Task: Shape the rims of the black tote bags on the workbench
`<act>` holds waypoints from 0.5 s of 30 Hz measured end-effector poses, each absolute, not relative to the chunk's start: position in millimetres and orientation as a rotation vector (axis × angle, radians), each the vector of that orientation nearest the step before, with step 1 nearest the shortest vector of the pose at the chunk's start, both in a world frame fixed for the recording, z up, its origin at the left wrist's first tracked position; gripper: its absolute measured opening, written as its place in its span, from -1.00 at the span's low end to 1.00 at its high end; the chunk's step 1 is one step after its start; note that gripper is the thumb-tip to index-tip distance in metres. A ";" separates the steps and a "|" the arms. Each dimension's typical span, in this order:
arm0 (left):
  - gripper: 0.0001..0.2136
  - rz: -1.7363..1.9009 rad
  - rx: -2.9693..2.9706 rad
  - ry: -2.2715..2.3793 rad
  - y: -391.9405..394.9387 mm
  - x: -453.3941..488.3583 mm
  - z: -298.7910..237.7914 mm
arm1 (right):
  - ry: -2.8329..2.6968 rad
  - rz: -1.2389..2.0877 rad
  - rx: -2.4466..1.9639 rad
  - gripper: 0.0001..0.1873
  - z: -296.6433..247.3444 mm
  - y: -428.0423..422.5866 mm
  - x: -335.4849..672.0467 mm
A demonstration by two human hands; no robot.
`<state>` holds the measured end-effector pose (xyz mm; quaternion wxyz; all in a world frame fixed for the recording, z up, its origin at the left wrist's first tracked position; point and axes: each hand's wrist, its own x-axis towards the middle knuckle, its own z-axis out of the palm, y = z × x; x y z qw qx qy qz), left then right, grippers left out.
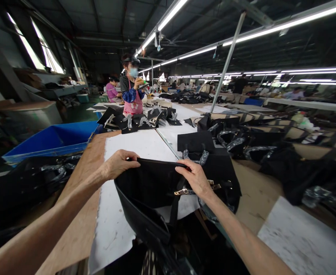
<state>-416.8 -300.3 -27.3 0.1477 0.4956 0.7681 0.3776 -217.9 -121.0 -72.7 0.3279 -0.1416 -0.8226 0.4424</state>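
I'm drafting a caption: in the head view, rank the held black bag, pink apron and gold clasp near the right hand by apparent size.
1. Held black bag
2. Pink apron
3. Gold clasp
Apparent size only.

Blk bag (156, 181) hangs open, top edge taut, partly o/ wht sheet (113, 221).

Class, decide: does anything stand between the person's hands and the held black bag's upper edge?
Nothing visible does: the left hand and right hand each directly pinch the edge of the black bag.
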 end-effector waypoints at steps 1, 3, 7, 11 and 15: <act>-0.80 1.106 1.406 2.198 -299.9 -417.1 -27.9 | -2.159 1.170 -0.366 -0.82 -71.1 -120.5 -218.0; -0.80 1.137 1.373 2.189 -299.1 -417.3 -29.1 | -2.166 1.199 -0.366 -0.82 -68.9 -118.6 -218.8; -0.82 1.141 1.332 2.236 -298.5 -414.4 -29.4 | -2.177 1.221 -0.383 -0.83 -69.2 -114.4 -220.6; -0.82 1.143 1.354 2.287 -297.6 -410.5 -28.8 | -2.186 1.186 -0.351 -0.82 -70.7 -114.8 -219.2; -0.83 1.149 1.375 2.307 -296.5 -410.5 -30.3 | -2.206 1.164 -0.331 -0.78 -69.2 -115.3 -219.6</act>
